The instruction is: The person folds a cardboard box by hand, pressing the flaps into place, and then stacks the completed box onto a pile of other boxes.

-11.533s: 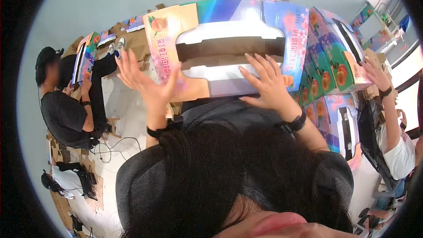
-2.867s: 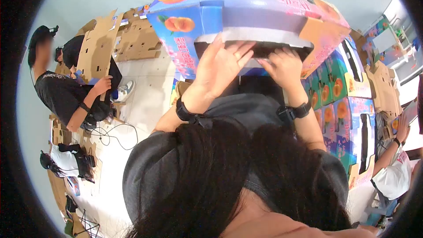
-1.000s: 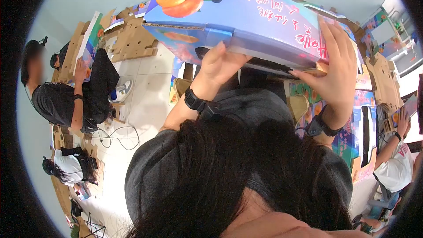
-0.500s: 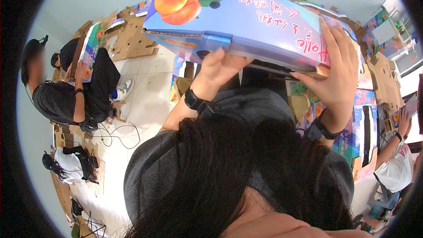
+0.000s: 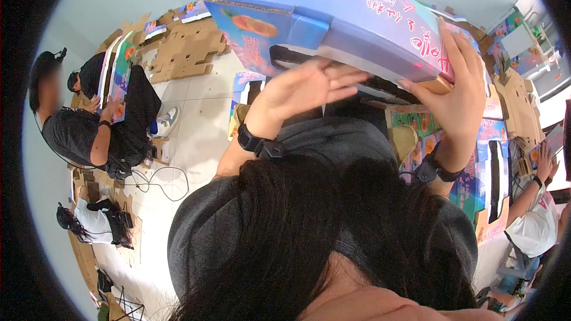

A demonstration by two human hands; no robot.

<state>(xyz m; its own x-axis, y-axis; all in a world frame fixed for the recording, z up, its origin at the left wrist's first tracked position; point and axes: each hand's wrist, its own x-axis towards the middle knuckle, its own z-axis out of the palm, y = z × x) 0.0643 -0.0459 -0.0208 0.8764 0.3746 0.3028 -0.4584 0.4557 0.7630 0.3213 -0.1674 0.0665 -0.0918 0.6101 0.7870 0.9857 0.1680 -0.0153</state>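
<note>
A blue and purple cardboard box (image 5: 357, 24) printed with peaches and red lettering is held up, tilted, in front of my chest. Its right end rests in my right hand (image 5: 455, 83), fingers over the printed face and thumb beneath the lower edge. Just below the box's near side is my left hand (image 5: 312, 89), palm up with fingers spread and holding nothing; whether its fingertips touch the box is unclear. A long black strip shows on the side of the box above this hand.
Flat brown cardboard pieces (image 5: 184, 50) lie on the floor at the upper left. To the left a seated person (image 5: 77, 137) handles a similar box (image 5: 122, 71). Printed boxes (image 5: 491, 178) stand at my right, beside another person (image 5: 535, 226) in white.
My left hand has let go of the box's lower edge and opened. The box has tilted, showing more of its left end and side, and its left end has risen.
</note>
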